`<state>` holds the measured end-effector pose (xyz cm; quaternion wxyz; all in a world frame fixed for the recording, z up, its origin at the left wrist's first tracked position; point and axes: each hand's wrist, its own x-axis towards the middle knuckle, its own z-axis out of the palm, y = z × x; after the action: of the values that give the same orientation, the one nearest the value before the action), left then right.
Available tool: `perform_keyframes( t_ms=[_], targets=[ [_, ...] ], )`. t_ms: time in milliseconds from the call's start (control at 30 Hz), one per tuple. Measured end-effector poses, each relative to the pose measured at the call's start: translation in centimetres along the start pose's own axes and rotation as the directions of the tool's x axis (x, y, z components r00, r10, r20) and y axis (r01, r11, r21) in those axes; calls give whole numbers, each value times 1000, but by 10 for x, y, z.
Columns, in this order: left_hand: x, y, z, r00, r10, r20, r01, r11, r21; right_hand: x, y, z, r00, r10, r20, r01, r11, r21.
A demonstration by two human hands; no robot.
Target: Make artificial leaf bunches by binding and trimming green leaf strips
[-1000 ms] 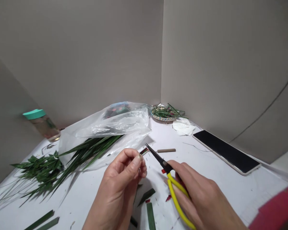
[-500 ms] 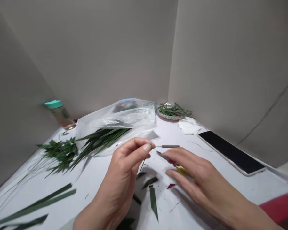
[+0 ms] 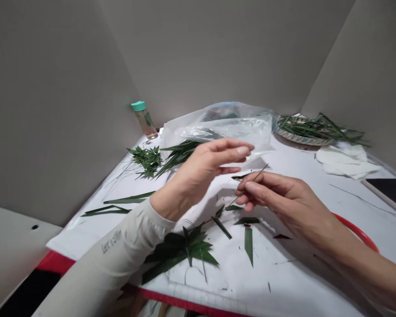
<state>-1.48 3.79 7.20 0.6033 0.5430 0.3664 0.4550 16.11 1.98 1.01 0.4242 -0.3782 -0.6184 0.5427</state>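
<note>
My right hand (image 3: 277,193) pinches a thin dark stem (image 3: 262,171) between thumb and fingers; it slants from upper right to lower left above the table. My left hand (image 3: 211,167) is just to the left and higher, fingers stretched out, with nothing visible in it. Below the hands lie cut green leaf pieces (image 3: 248,246) and a spread of pointed green leaves (image 3: 198,251). A dark pointed tip (image 3: 238,177) shows beside my right fingertips, the rest of it hidden. A red curved loop (image 3: 359,233) lies partly behind my right forearm.
A clear plastic bag (image 3: 231,127) lies at the back, with long green leaves (image 3: 181,152) before it. Around it are a teal-capped bottle (image 3: 145,121), a leafy bunch (image 3: 147,159), a basket (image 3: 303,138) of green strips, white tissues (image 3: 345,159) and a tablet-like device (image 3: 391,191).
The view has swung left and down. My left hand has opened from its pinch, and my right hand now pinches the thin stem. The spread leaves and red loop have come into sight.
</note>
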Motion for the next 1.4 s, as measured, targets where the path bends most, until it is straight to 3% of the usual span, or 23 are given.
perform_keyframes(
  t_ms=[67, 100, 200, 300, 400, 533, 667, 800, 867, 967, 1000, 1067, 1133, 1267, 1333, 1400],
  targets=[
    [-7, 15, -10, 998, 60, -13, -58, 995, 84, 2, 5, -3, 999, 42, -29, -40, 996, 85],
    [-14, 22, -15, 992, 129, -3, -125, 969, 215, 3, 6, -4, 997, 58, -44, -52, 991, 122],
    [-50, 32, -30, 976, 214, -49, -136, 766, 628, 5, 6, -7, 994, 76, -80, -58, 976, 210],
    [-97, 16, -43, 950, 302, -76, -70, 445, 893, 6, 2, -9, 991, 74, -111, -42, 962, 268],
    [-138, -18, -51, 905, 412, -111, -38, 337, 941, 6, 0, -9, 990, 63, -130, -20, 951, 309],
    [-166, -55, -47, 815, 561, -143, -12, 262, 965, 6, 1, -9, 987, 47, -152, 8, 939, 344],
    [-171, -75, -30, 721, 678, -146, -34, 244, 969, 5, 0, -7, 984, 27, -179, 42, 927, 373],
    [-176, -93, -7, 604, 758, -245, -39, 335, 941, -1, -12, -3, 979, -15, -202, 96, 912, 398],
    [-181, -101, 5, 582, 740, -335, -34, 435, 900, -6, -22, 0, 977, -45, -210, 130, 904, 408],
    [-188, -104, 22, 583, 685, -437, -44, 563, 825, -18, -39, 6, 975, -100, -198, 175, 895, 409],
    [-189, -102, 26, 591, 638, -494, -58, 644, 762, -23, -45, 8, 973, -126, -195, 197, 892, 407],
    [-188, -97, 34, 637, 443, -631, -89, 856, 510, -33, -56, 12, 961, -187, -202, 255, 879, 402],
    [-184, -91, 38, 708, 181, -683, -87, 982, 170, -43, -66, 16, 940, -266, -213, 332, 857, 395],
    [-172, -84, 40, 807, -71, -586, -89, 967, -240, -71, -82, 21, 899, -392, -196, 436, 846, 306],
    [-169, -81, 38, 884, -138, -447, -110, 867, -485, -87, -81, 20, 880, -425, -212, 468, 855, 226],
    [-169, -78, 36, 932, -133, -337, -125, 755, -644, -102, -69, 12, 849, -475, -230, 511, 849, 135]
  ],
)
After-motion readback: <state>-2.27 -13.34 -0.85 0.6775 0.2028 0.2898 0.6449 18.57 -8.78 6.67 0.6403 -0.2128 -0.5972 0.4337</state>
